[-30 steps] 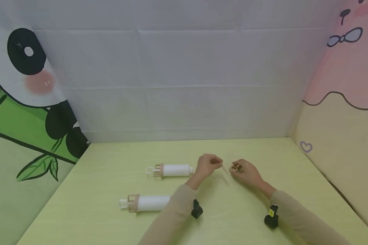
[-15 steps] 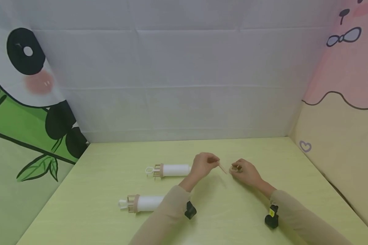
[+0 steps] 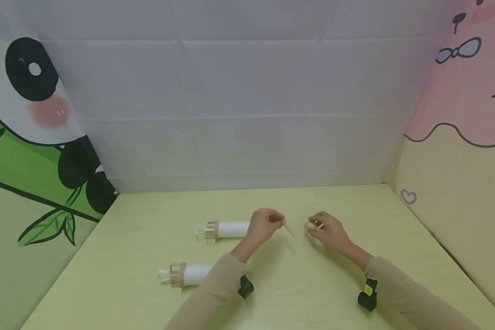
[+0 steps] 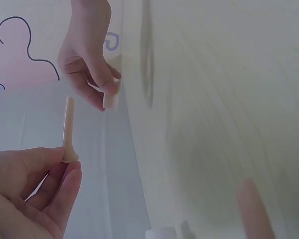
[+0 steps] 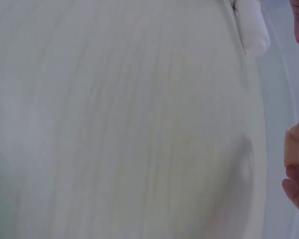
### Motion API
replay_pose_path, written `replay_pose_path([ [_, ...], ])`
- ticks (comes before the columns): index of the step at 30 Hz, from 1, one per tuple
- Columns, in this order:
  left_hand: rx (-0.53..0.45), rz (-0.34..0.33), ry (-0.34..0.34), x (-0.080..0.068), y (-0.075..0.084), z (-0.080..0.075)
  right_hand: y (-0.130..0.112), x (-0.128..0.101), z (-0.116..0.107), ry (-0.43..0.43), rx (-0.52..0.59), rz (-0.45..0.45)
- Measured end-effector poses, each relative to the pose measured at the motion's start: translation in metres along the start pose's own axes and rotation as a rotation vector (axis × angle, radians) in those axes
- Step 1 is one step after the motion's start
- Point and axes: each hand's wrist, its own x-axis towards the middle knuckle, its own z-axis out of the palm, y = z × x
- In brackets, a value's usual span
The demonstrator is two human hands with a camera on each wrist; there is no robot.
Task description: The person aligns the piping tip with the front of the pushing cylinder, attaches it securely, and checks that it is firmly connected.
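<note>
My left hand (image 3: 266,224) pinches a slim beige nozzle (image 3: 288,228) between thumb and fingertips. Its flared base sits at the fingertips and the narrow tube points away, as the left wrist view shows. To its right, my right hand (image 3: 329,229) holds a small beige ring-shaped cap (image 5: 291,149) between thumb and fingers. A gap separates the two hands and the two pieces. Behind my left hand and partly hidden by it lies a white syringe-like press (image 3: 231,229) with a beige collar and ring handle. My left sleeve covers the end of a second white press (image 3: 195,274).
Both presses lie on their sides on the pale yellow table (image 3: 107,256), handles to the left. A white cloth wall (image 3: 247,137) stands at the back, with printed panels on both sides. A black camera (image 3: 245,287) hangs under the left wrist.
My left hand has moved left with the nozzle, away from the right hand, and now covers more of the rear press. The right hand stays nearly in place with the cap.
</note>
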Motion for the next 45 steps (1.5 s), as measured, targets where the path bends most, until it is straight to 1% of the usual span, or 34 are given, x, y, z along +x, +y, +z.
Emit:
replay_pose_path([
  [6,0.024,0.009,0.054,-0.006,-0.004,-0.005,-0.016,0.002,0.001,0.04,0.053,-0.041],
  [11,0.014,0.032,0.088,-0.011,-0.005,-0.009,-0.032,0.002,0.0,0.074,0.111,-0.059],
  [16,0.024,0.078,0.13,-0.014,-0.007,-0.011,-0.045,0.002,0.0,0.085,0.221,-0.037],
  [20,0.01,0.097,0.173,-0.017,-0.01,-0.013,-0.054,0.001,0.003,0.09,0.309,-0.034],
  [25,-0.03,0.101,0.212,-0.019,-0.015,-0.015,-0.084,0.001,-0.003,0.086,0.4,-0.046],
  [27,-0.043,0.105,0.22,-0.02,-0.016,-0.016,-0.095,0.001,-0.006,0.085,0.417,-0.045],
  [31,-0.072,0.112,0.232,-0.025,-0.017,-0.018,-0.101,0.0,-0.003,0.087,0.443,-0.034],
  [34,-0.09,0.102,0.235,-0.03,-0.017,-0.021,-0.107,-0.004,-0.001,0.086,0.461,-0.007],
  [41,-0.133,0.048,0.223,-0.044,-0.015,-0.025,-0.119,-0.012,0.007,0.087,0.492,0.023],
  [45,-0.176,0.043,0.211,-0.053,-0.012,-0.028,-0.127,-0.015,0.01,0.087,0.511,0.043],
])
